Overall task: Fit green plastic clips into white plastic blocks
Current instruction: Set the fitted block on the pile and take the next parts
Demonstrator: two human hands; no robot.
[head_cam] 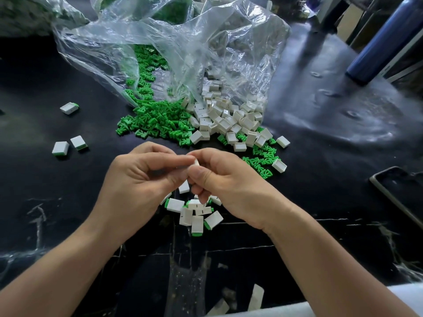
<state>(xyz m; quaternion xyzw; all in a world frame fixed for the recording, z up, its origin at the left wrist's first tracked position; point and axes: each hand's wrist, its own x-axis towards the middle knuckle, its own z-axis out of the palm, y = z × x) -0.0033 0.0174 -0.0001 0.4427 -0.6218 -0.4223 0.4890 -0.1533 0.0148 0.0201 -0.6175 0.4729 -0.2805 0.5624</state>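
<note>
My left hand (pixel 139 179) and my right hand (pixel 224 181) meet above the table's middle, fingers curled. Between their fingertips both pinch one white block (pixel 196 162), of which only a small corner shows; any clip in it is hidden. Below the hands lies a small heap of fitted blocks (pixel 194 213), white with green ends. Beyond the hands a pile of loose green clips (pixel 155 120) spills from a clear plastic bag (pixel 174 49), and a pile of white blocks (pixel 224 115) spills beside it on the right.
The table (pixel 45 179) is black. Three fitted blocks lie at the left (pixel 68 108) (pixel 60 148) (pixel 79 142). A dark blue bottle (pixel 384 40) stands at the back right. A phone (pixel 398 191) lies at the right edge. Scattered clips and blocks (pixel 263 154) lie right of the hands.
</note>
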